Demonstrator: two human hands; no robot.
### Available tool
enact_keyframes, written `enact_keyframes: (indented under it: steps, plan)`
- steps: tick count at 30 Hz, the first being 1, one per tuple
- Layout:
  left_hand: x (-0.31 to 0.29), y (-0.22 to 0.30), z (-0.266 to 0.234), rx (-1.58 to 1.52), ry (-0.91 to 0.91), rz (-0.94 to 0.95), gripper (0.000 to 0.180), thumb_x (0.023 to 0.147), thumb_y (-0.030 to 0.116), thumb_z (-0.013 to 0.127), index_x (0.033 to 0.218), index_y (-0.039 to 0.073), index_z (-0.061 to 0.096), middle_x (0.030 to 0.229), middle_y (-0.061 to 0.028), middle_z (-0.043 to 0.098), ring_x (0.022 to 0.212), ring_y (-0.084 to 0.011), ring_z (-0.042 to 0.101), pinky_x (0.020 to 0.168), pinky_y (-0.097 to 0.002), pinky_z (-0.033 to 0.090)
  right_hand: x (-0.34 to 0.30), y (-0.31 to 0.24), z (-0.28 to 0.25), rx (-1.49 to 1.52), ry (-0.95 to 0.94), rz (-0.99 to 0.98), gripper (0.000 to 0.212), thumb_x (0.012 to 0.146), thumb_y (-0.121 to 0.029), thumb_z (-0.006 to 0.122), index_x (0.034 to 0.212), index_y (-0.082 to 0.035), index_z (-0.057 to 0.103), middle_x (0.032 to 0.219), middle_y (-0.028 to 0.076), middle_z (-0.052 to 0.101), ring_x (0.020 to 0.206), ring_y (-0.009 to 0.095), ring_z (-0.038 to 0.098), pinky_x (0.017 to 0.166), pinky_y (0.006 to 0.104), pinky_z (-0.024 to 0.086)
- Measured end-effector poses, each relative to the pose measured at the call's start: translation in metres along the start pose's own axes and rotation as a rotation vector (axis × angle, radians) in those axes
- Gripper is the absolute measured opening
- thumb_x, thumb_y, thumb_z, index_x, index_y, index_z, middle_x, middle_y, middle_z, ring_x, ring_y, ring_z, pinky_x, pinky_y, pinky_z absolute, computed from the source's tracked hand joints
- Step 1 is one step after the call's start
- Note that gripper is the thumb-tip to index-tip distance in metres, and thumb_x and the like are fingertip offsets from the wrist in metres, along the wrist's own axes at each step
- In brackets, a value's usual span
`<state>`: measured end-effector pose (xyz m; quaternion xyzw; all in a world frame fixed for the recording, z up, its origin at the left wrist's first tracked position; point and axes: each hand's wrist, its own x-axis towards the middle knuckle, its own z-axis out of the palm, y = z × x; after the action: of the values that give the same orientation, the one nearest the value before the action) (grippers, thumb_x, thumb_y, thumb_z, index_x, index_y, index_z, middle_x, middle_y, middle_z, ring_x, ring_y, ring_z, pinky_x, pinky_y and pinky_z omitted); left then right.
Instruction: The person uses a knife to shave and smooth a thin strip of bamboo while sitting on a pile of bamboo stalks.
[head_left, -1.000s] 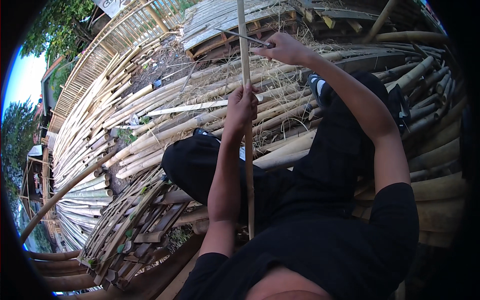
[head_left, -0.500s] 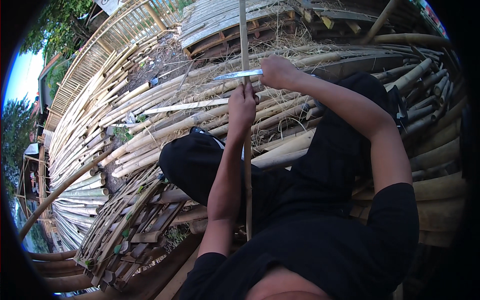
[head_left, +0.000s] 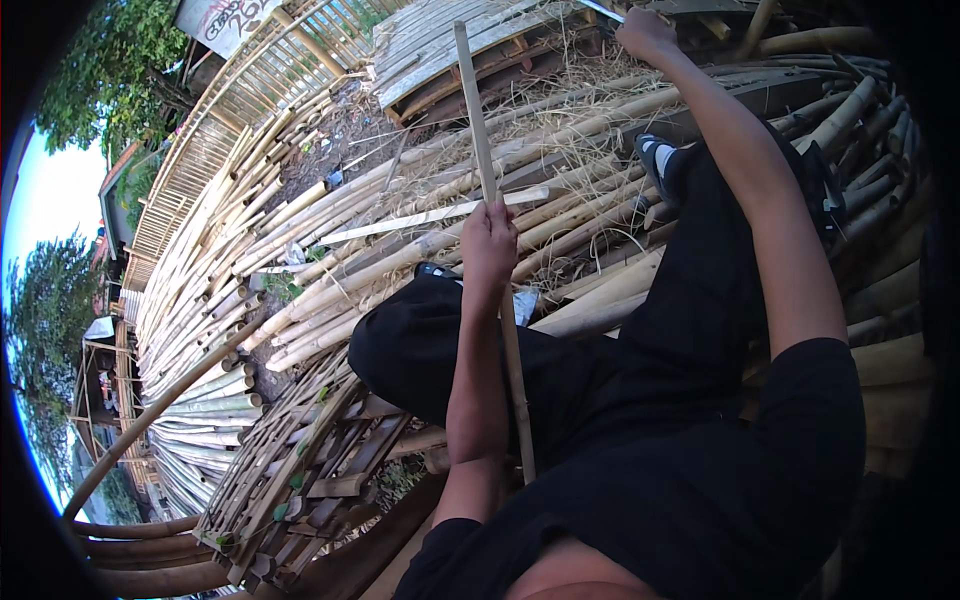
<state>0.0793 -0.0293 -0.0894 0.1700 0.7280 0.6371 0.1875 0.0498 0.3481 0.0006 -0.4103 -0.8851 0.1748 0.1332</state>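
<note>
My left hand (head_left: 489, 243) is closed around a long, flat bamboo strip (head_left: 474, 110). The strip runs from near my chest, along my left forearm, and out past the hand. My right hand (head_left: 646, 36) is stretched far forward to the upper right and grips a knife. Part of the shiny knife blade (head_left: 598, 9) shows at the top edge, pointing left; the rest lies beyond the view. Blade and strip are apart. Another pale bamboo strip (head_left: 420, 218) lies across the poles just beyond my left hand.
Long bamboo poles (head_left: 350, 300) cover the ground ahead and to the left. Thin shavings (head_left: 590, 140) are scattered over them. A wooden pallet (head_left: 440, 50) lies farther off, with a bamboo fence (head_left: 220, 130) at the left. Cut bamboo pieces (head_left: 300, 470) are heaped by my left knee.
The knife and right hand have moved forward and right, away from the strip. The strip's far end has come into view and now leans left. My left hand keeps its hold.
</note>
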Motion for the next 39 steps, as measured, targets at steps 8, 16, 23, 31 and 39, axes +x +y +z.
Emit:
enact_keyframes:
  steps: [8, 16, 23, 31, 39]
  plan:
    - [-0.002, 0.019, 0.007, -0.311, -0.136, -0.135, 0.024, 0.099, 0.029, 0.040, 0.087, 0.009, 0.046, 0.053, 0.0077, 0.028, 0.038, -0.0018, 0.023, 0.034, -0.0199, 0.017, -0.133, -0.055, 0.056, -0.097, -0.250, -0.689, 0.031, 0.078, -0.025, 0.053, 0.089, 0.002, 0.064, 0.088, 0.022, 0.065, 0.083, 0.036, 0.063, 0.080, 0.0433, 0.050]
    - [-0.003, 0.029, 0.009, -0.404, -0.235, -0.145, 0.024, 0.099, 0.030, 0.040, 0.085, 0.011, 0.043, 0.055, 0.0072, 0.027, 0.038, -0.0022, 0.022, 0.034, -0.0206, 0.015, -0.172, -0.062, 0.065, -0.059, -0.293, -0.701, 0.029, 0.075, -0.020, 0.053, 0.087, 0.005, 0.061, 0.088, 0.025, 0.062, 0.088, 0.038, 0.061, 0.082, 0.0437, 0.048]
    - [-0.003, 0.030, 0.013, -0.419, -0.293, -0.146, 0.023, 0.098, 0.029, 0.041, 0.084, 0.011, 0.042, 0.055, 0.0071, 0.028, 0.038, -0.0024, 0.023, 0.034, -0.0204, 0.016, -0.174, -0.063, 0.051, -0.103, -0.263, -0.728, 0.028, 0.075, -0.016, 0.048, 0.088, 0.003, 0.063, 0.089, 0.024, 0.064, 0.090, 0.036, 0.062, 0.081, 0.0424, 0.049]
    - [0.001, 0.029, 0.016, -0.454, -0.315, -0.209, 0.020, 0.099, 0.026, 0.041, 0.085, 0.011, 0.043, 0.056, 0.0073, 0.029, 0.039, -0.0021, 0.023, 0.034, -0.0198, 0.016, -0.118, -0.063, 0.064, -0.194, -0.180, -0.632, 0.025, 0.072, -0.016, 0.054, 0.084, 0.001, 0.067, 0.089, 0.021, 0.066, 0.088, 0.034, 0.064, 0.080, 0.0405, 0.051]
    - [-0.023, 0.019, -0.016, -0.480, -0.316, -0.284, 0.019, 0.099, 0.025, 0.040, 0.086, 0.012, 0.044, 0.056, 0.0076, 0.027, 0.040, -0.0018, 0.021, 0.034, -0.0188, 0.016, -0.004, 0.025, 0.032, -0.061, 0.131, -0.131, 0.036, 0.079, -0.026, 0.055, 0.104, -0.002, 0.065, 0.100, 0.018, 0.065, 0.093, 0.031, 0.064, 0.079, 0.0403, 0.051]
